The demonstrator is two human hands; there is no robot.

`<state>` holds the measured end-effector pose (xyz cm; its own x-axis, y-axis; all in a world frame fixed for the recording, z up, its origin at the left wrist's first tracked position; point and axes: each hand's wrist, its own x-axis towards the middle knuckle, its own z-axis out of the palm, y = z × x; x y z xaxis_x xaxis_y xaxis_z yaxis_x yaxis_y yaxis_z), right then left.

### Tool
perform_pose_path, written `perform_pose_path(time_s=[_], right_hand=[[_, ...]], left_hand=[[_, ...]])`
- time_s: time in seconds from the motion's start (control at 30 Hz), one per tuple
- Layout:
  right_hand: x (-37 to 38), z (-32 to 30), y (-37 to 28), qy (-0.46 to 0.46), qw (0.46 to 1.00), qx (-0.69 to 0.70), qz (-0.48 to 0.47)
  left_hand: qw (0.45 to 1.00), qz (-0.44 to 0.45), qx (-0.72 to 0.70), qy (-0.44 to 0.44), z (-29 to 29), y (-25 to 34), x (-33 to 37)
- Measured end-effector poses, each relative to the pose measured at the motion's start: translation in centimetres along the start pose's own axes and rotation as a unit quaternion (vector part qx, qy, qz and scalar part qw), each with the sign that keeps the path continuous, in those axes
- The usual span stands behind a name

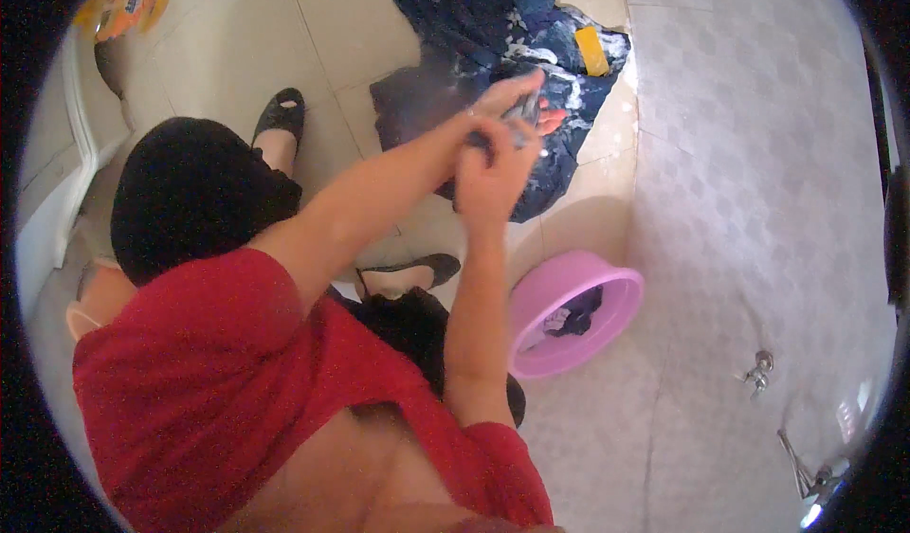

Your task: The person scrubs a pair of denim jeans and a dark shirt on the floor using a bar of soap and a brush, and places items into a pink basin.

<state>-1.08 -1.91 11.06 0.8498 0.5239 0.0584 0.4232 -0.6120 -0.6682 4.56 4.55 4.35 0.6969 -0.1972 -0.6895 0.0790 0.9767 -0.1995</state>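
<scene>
Over the floor, my two hands meet at a small grey wet-looking cloth. My left hand has the cloth across its palm and fingers, the fingertips showing past it. My right hand is closed round a darker bunched part of the same cloth, close to my left hand. Below them a large dark blue garment lies spread on the tiles, streaked with white foam. A yellow bar of soap rests on the garment's right part.
A pink basin, tilted in view, stands right of my feet with dark and light cloth inside. A grey tiled wall with a metal tap rises at the right. An orange-yellow package is at the far left.
</scene>
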Motion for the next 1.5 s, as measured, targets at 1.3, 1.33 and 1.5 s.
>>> perform_pose_path(time_s=[1.3,1.33,1.5], right_hand=[[1.8,1.8,4.2,0.138,0.967,-0.212,0.024],[0.9,2.0,5.0,0.155,0.963,-0.221,-0.022],[5.6,-1.5,7.5,0.161,0.960,-0.195,0.117]], left_hand=[[0.968,0.127,0.218,0.012,-5.3,-4.5,6.7],[0.902,0.156,0.387,0.115,-5.0,-4.8,6.4],[0.989,0.095,0.088,-0.077,-1.7,-6.5,2.4]])
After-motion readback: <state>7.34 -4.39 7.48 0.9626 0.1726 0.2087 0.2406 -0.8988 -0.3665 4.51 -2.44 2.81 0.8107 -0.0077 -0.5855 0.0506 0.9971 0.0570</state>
